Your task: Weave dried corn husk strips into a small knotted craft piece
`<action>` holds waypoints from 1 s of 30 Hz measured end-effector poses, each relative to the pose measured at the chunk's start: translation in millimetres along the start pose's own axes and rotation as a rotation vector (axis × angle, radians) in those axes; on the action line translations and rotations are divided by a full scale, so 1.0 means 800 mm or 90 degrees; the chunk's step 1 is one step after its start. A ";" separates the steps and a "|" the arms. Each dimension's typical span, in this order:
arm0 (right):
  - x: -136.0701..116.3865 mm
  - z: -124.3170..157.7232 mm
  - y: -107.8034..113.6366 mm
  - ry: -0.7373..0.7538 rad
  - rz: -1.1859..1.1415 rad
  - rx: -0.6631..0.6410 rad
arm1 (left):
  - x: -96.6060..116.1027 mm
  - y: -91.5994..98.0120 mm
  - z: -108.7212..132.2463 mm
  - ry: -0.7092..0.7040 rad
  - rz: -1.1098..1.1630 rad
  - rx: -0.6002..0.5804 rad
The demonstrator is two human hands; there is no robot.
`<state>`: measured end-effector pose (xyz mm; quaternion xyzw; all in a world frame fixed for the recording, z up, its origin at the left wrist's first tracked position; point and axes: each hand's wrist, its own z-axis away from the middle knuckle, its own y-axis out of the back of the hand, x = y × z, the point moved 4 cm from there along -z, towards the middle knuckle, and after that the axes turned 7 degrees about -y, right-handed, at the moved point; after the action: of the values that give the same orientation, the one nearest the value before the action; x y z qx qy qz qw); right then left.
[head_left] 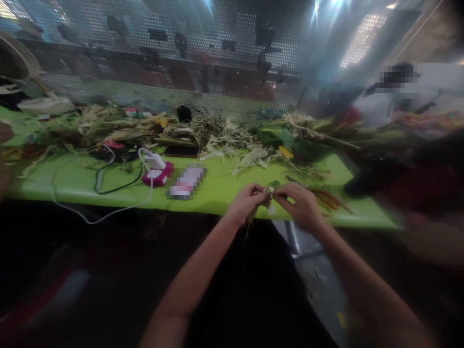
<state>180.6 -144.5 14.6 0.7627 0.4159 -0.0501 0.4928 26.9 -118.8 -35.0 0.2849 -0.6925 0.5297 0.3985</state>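
Centrally, a small pale piece [271,191] is held between the two hands, just above the near edge of the table. By the fingertips of the left hand [250,203] it is pinched from its left side, and by those of the right hand [299,205] it is gripped from the opposite side. Neither hand can be called nearer, since the piece is touched by both and spanned by them from side to side. Its long axis cannot be made out, as most of its surface is covered by the fingers; a greenish bit is seen at its far side and a whitish bit is seen hanging below. Thin strands [248,228] are seen trailing beneath the left hand.

Just beyond the right hand, an orange-handled tool [328,199] is laid on the table [221,191], nearer to that hand than to the left. To the left of the left hand, a phone [186,182] is placed, with a magenta power block [158,175] set beside it. Farther out, the back of the table is covered by a heap of dry, pale strips [232,140], and a green bowl [308,147] is partly hidden by stalks at its right end.
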 end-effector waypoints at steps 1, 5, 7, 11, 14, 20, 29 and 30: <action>-0.005 0.001 0.001 0.030 0.050 0.003 | -0.002 0.001 -0.002 -0.015 -0.022 0.016; -0.018 0.004 0.002 0.113 0.220 0.010 | -0.003 0.006 -0.007 -0.068 -0.209 0.065; -0.022 0.006 0.001 0.136 0.282 0.010 | 0.001 0.005 -0.006 -0.109 -0.330 0.071; -0.024 0.009 -0.003 0.150 0.350 0.012 | 0.011 -0.007 0.002 -0.203 -0.545 0.053; -0.021 0.011 -0.004 0.144 0.358 0.009 | 0.015 -0.019 0.009 -0.265 -0.678 0.039; -0.003 0.011 0.005 0.062 0.198 0.042 | 0.011 -0.027 0.010 -0.311 -0.767 -0.011; 0.027 0.013 0.000 -0.229 0.044 0.028 | -0.001 -0.025 0.008 -0.345 -0.801 0.025; 0.028 0.013 -0.001 -0.234 0.030 0.028 | -0.001 -0.025 0.009 -0.347 -0.791 0.027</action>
<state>197.8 -139.5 -2.1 0.7608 0.3002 -0.1861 0.5445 41.8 -130.8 -26.9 0.7611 -0.4651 0.1253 0.4344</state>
